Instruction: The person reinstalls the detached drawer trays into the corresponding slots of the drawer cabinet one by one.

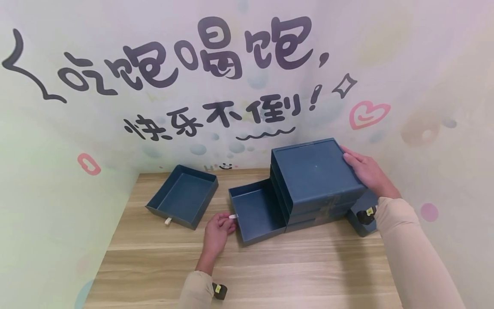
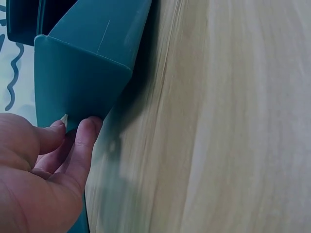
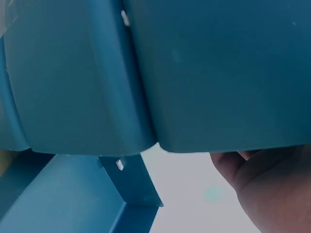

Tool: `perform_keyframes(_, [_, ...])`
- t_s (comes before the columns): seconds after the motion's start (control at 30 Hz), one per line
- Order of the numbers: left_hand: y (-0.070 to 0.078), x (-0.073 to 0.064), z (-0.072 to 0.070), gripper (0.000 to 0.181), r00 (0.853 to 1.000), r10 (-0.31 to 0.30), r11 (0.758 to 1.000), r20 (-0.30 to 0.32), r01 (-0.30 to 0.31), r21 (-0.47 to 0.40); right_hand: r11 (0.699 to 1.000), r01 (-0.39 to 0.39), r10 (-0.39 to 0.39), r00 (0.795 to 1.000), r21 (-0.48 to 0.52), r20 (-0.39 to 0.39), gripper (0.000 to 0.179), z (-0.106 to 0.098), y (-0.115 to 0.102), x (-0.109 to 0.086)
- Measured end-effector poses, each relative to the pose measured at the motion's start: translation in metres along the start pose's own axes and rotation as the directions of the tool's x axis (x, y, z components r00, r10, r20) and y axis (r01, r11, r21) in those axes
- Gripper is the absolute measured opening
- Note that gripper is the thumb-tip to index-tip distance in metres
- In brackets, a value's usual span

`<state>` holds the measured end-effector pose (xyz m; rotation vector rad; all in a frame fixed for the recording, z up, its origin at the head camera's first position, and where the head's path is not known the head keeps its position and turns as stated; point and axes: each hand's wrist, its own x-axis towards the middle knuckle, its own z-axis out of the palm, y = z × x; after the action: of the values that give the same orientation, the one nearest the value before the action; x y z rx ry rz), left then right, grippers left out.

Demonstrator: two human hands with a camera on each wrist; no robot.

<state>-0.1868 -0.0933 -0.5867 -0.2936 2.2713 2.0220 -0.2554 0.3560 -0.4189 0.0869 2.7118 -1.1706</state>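
Observation:
A dark blue drawer unit (image 1: 316, 169) with stacked tiers stands on the wooden table. From its lowest tier a blue drawer (image 1: 256, 214) sticks out to the left, with nothing inside. My left hand (image 1: 220, 229) pinches the pale pull tab on this drawer's front; in the left wrist view the tab (image 2: 64, 119) shows at the thumb tip. Over the unit's upper far right edge, my right hand (image 1: 366, 169) holds it, thumb near the top surface. The right wrist view shows the unit's side (image 3: 218, 73) and part of that hand, with the fingertips hidden behind it.
A separate blue drawer (image 1: 183, 193) with a pale tab lies on the table (image 1: 154, 266) at the left. Another blue tray (image 1: 360, 227) stands right of the unit, partly hidden by my right arm. A printed wall (image 1: 216, 150) rises behind the table.

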Motion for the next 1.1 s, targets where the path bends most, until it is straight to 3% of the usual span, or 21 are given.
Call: perform_keyframes(1.1, [0.006,0.009,0.018,0.021,1.000,-0.007,1.000,-0.007,0.008,0.015,1.000,0.001,-0.001,1.000,-0.010,0.000,0.066,0.001,-0.001,-0.002])
